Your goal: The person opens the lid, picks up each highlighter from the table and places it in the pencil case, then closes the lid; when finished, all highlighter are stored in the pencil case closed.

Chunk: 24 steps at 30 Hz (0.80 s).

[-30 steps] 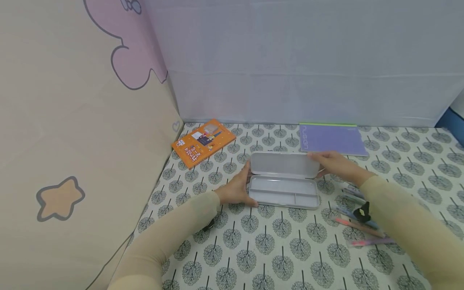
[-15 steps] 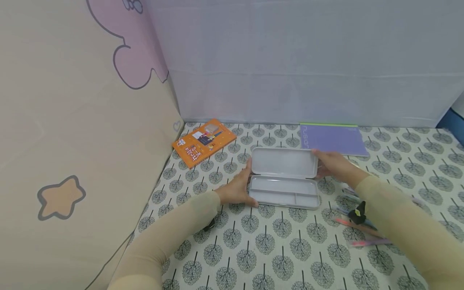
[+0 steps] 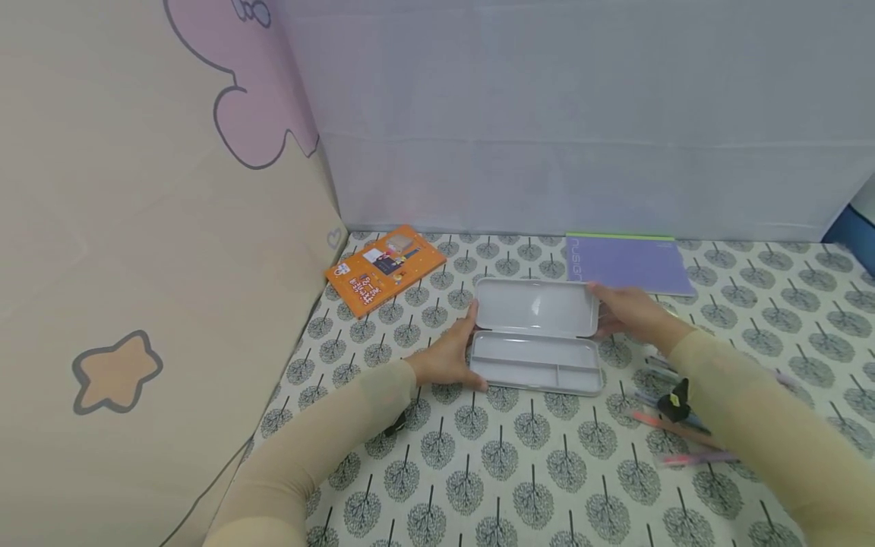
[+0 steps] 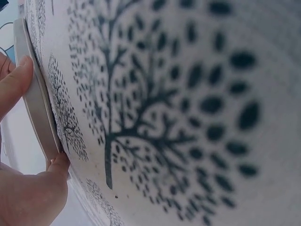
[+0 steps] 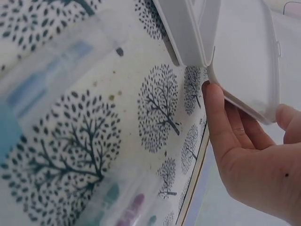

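A white pencil case lies open in the head view, its base (image 3: 509, 348) split by dividers into compartments with nothing in them. Its hinged lid (image 3: 513, 305) stands tilted back behind the base. My left hand (image 3: 447, 357) holds the base's left end, thumb at the front corner, fingers at the back; the left wrist view shows the fingertips against the case wall (image 4: 40, 108). My right hand (image 3: 632, 311) grips the lid's right end. In the right wrist view its fingers (image 5: 216, 110) lie behind the lid and the thumb is at the rim.
Several translucent pens (image 3: 673, 425) lie right of the case, partly under my right forearm. An orange book (image 3: 385, 270) lies back left by the wall; a purple notebook (image 3: 625, 262) lies behind my right hand. The tablecloth (image 3: 506, 456) has a tree print.
Over the last second the lid's free edge has shifted farther back, and my right hand moved slightly with it. The lid has barely moved since half a second ago. My left hand stays put.
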{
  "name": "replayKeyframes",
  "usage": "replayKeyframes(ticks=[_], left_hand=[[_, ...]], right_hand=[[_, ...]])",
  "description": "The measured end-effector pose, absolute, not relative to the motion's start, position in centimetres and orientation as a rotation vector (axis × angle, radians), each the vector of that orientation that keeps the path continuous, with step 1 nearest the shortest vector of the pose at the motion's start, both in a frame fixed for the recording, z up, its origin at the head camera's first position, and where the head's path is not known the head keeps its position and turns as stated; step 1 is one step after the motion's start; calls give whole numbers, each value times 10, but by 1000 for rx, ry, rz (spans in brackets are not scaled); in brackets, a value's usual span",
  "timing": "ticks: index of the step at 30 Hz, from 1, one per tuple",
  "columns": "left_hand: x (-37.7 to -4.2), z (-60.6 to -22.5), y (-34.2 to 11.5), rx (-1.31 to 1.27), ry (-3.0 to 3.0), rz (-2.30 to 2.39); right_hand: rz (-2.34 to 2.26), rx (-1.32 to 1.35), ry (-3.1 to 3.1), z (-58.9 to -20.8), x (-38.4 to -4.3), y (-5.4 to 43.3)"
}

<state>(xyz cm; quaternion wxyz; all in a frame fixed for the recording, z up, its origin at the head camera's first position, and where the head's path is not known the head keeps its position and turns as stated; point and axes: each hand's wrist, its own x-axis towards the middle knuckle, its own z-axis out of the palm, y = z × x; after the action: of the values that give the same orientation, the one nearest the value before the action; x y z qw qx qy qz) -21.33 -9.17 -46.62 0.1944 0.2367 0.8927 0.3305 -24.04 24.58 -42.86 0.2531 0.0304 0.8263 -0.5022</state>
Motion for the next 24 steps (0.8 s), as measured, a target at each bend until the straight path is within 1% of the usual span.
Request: replayKeyframes(ticks=[5,12,17,24], left_hand=[[-213,-466,-93,652,2494,933],[-212,-464,-93,666,2488,953],[-212,-465,-92,671,2477,984],[-212,-467,-93,649,2448,1057]], right_hand=[[-1367,5,2289,-423,-237,259],[-1300,-73,2471,-417,-226,293],[-1090,-92,2774,-412,-209,315],[-817,-102,3028,-425,-189,350]])
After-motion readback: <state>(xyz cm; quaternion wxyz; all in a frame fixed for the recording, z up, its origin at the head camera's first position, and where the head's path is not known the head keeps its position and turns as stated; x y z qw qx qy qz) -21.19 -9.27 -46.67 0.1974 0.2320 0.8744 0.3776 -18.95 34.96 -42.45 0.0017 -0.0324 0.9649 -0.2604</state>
